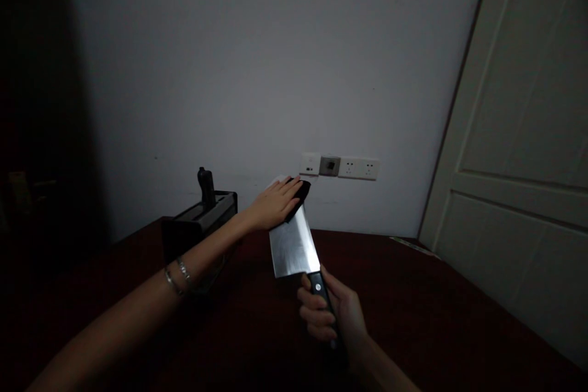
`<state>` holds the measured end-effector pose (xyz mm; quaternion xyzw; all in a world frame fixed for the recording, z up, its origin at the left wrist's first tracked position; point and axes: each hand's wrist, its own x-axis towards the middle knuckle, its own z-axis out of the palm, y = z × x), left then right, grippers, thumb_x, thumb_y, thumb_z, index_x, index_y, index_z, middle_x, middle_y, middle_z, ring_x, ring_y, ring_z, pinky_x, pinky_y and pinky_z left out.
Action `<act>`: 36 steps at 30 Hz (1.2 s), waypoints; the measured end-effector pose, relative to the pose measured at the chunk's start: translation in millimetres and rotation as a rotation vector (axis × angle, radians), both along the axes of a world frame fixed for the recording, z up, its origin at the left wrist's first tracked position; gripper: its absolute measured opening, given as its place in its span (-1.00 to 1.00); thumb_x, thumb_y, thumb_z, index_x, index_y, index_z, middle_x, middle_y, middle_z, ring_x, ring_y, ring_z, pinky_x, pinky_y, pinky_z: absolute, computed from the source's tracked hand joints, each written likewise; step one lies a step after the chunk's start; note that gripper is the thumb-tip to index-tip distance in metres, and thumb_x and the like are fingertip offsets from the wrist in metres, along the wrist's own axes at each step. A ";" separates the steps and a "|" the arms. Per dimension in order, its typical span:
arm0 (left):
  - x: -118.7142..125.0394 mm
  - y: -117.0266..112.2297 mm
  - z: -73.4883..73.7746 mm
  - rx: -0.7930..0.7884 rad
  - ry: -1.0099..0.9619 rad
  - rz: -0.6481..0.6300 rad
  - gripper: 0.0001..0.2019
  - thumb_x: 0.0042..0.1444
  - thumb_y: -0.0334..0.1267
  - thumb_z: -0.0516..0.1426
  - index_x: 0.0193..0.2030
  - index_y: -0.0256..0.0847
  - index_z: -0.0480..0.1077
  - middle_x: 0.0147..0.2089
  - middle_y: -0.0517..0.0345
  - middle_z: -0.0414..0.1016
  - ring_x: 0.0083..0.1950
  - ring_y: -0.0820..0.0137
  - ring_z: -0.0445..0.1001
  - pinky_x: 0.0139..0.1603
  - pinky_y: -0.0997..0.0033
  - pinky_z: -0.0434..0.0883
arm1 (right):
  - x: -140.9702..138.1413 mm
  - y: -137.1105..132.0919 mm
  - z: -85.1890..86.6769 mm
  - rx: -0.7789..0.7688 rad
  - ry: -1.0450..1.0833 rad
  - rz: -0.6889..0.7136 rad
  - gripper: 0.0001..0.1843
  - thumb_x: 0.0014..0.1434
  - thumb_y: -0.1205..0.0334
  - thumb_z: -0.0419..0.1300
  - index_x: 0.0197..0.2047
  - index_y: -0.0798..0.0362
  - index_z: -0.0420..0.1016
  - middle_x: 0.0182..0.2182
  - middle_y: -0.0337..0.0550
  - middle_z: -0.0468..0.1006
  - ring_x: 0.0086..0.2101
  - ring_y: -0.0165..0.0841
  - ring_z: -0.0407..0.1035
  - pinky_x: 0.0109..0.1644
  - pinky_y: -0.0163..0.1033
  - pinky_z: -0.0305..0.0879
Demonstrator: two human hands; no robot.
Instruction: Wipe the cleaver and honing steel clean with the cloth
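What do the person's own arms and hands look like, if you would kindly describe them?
The left hand and right hand wear no gloves, and no sleeve shows on the left forearm or right forearm. Two silver-coloured bracelets circle the left forearm; none shows on the right.

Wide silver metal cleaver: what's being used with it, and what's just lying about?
In use:
silver cleaver, in the right hand
black cloth-like piece, under the left hand

Apparently just there:
dark box with upright black handle
white rectangular wall sockets

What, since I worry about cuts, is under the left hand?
Black cloth, lying over the far part of the cleaver blade. The steel directly beneath is covered, unseen.
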<state>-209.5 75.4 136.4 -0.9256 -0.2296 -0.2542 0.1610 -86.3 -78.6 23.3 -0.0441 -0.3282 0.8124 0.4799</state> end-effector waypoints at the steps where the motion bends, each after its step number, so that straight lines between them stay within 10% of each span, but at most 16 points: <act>1: -1.2 3.3 3.2 -0.035 -0.013 -0.010 -0.48 0.25 -0.08 -0.29 0.27 -0.29 -0.06 0.32 0.01 -0.03 0.31 0.30 -0.04 0.26 0.23 0.00 | 0.0 0.0 0.4 0.002 -0.004 0.003 -0.71 0.09 0.04 0.12 -0.41 0.12 0.24 -0.68 -0.46 0.06 -0.74 -0.65 -0.26 -0.78 -0.55 -0.23; 6: -6.2 15.4 14.3 -0.181 -0.048 -0.066 -0.51 0.25 -0.05 -0.31 0.15 -0.22 0.16 0.13 0.01 0.32 0.11 0.34 0.31 0.10 0.34 0.25 | 3.0 0.9 2.9 0.018 -0.006 -0.015 -0.71 0.10 0.05 0.11 -0.42 0.13 0.25 -0.68 -0.44 0.09 -0.74 -0.65 -0.22 -0.78 -0.55 -0.21; 15: -3.4 -5.0 -3.7 0.087 0.036 -0.042 -0.46 0.26 -0.11 -0.28 0.30 -0.37 -0.18 0.37 -0.05 -0.27 0.36 0.27 -0.38 0.31 0.22 -0.15 | 11.5 3.5 9.5 -0.007 0.010 -0.117 -0.74 0.11 0.12 0.10 -0.43 0.16 0.29 -0.68 -0.41 0.10 -0.74 -0.67 -0.21 -0.79 -0.57 -0.19; 27: 0.0 -61.0 -47.8 0.062 0.131 -0.215 -0.44 0.23 -0.17 -0.16 0.31 -0.31 -0.24 0.37 -0.01 -0.30 0.36 0.24 -0.39 0.31 0.21 -0.17 | 26.5 10.6 9.5 -0.028 0.033 -0.185 -0.75 0.10 0.15 0.12 -0.44 0.20 0.32 -0.68 -0.40 0.11 -0.73 -0.67 -0.17 -0.79 -0.58 -0.18; 36: -0.5 -61.3 -36.6 -0.021 0.161 -0.285 -0.43 0.25 -0.11 -0.22 0.33 -0.28 -0.32 0.37 0.02 -0.38 0.36 0.30 -0.43 0.31 0.23 -0.19 | 24.5 8.7 11.8 0.003 0.000 -0.205 -0.74 0.12 0.11 0.09 -0.44 0.16 0.30 -0.67 -0.40 0.09 -0.73 -0.66 -0.19 -0.78 -0.56 -0.17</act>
